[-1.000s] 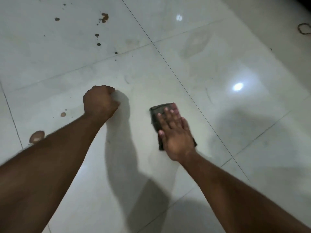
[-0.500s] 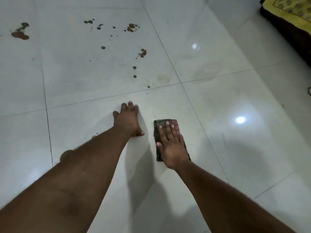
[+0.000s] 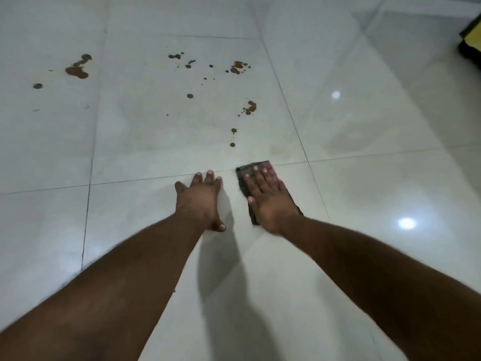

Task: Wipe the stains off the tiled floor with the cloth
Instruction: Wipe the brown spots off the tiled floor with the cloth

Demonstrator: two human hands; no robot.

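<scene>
Your cloth [image 3: 268,188] is the landmark: brown stains [image 3: 250,107] lie beyond it on the floor [image 3: 364,191] – nearest drop just past its far edge, nothing between. Yellow-black obj [image 3: 471,40] far right. Cloth's long axis runs away from you, tilted left. R hand [image 3: 268,201] presses it flat, fingers straight, together. L hand [image 3: 199,201] just left – fingers flat on tile.

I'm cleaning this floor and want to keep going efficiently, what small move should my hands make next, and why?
Probably slide the right hand, flat on the cloth, forward across the grout line onto the nearest brown drops. They lie just ahead of the cloth's far edge, with the bigger stains beyond. The left hand rests flat on the floor beside it, seemingly bracing.
</scene>
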